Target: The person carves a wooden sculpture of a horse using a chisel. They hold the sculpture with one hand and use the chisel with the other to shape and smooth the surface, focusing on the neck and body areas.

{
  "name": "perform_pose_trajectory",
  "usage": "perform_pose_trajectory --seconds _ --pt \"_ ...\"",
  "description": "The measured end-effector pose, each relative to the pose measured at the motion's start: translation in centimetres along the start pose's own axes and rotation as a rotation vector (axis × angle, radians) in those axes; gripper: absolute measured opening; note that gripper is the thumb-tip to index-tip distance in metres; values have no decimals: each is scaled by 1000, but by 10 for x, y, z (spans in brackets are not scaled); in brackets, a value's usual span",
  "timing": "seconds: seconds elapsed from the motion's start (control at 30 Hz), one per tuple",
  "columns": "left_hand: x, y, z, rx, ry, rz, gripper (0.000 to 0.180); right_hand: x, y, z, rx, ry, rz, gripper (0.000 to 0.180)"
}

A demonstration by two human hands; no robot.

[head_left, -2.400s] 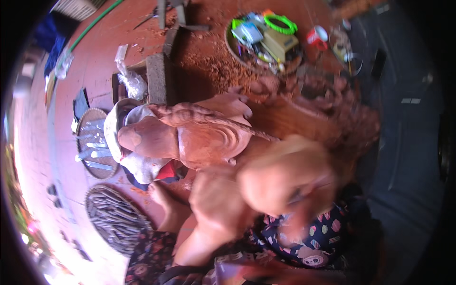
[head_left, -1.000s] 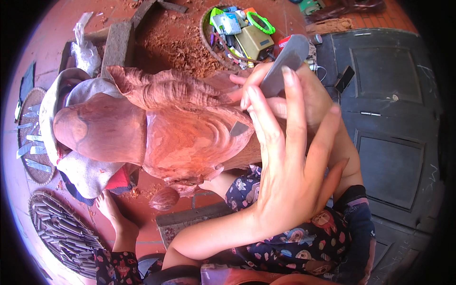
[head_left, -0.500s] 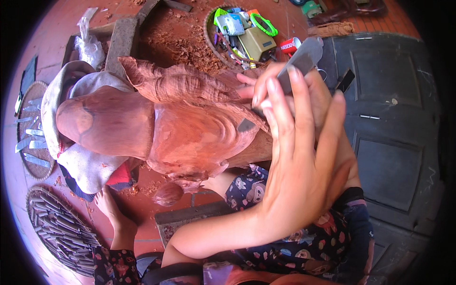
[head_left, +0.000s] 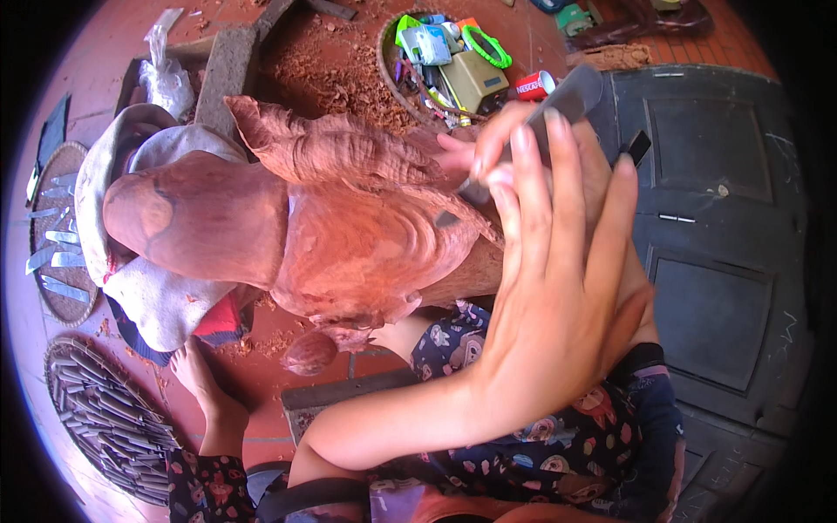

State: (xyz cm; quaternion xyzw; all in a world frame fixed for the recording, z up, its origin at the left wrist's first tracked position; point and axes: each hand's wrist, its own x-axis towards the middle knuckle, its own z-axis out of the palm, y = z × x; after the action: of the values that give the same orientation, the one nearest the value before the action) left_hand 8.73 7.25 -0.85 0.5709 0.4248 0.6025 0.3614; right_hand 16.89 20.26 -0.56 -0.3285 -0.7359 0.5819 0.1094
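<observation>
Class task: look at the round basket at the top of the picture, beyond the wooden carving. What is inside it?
Inside the basket lie a tan box, a green ring and small packets. Whatever lies beneath them is covered. A red can rests at its rim.

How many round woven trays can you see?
3. One round woven tray holding loose blades sits at the left edge, one packed with tools lies lower left, and one full of odds and ends is at the top. Others may be hidden.

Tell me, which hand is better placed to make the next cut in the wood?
Probably the right hand: it already grips the chisel, whose tip rests on the carving. The left hand is open and holds nothing.
</observation>
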Motion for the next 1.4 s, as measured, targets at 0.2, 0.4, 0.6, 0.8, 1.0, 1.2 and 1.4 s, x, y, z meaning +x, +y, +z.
perform_pose_trajectory --seconds 0.2,0.4,0.6,0.8,1.0,1.2,1.4 --pt "0 -4 -3 7 26 3 89 2 0 2 6 -3 -6 16" --pt "-2 -2 -8 -2 3 -3 89 3 -1 3 7 2 0 15" --pt "-4 -1 -9 -58 -12 -6 88 2 -3 1 -4 -1 4 15" --pt "-3 0 -8 -38 -20 -4 88 4 -4 4 -5 2 2 15" --pt "1 -2 -11 -36 -6 6 87 12 -4 4 4 11 2 14" --pt "-5 0 -11 -66 -8 -4 86 13 -4 4 11 16 2 14" --pt "-2 -5 -4 -80 21 11 87 10 -4 4 11 24 7 14"
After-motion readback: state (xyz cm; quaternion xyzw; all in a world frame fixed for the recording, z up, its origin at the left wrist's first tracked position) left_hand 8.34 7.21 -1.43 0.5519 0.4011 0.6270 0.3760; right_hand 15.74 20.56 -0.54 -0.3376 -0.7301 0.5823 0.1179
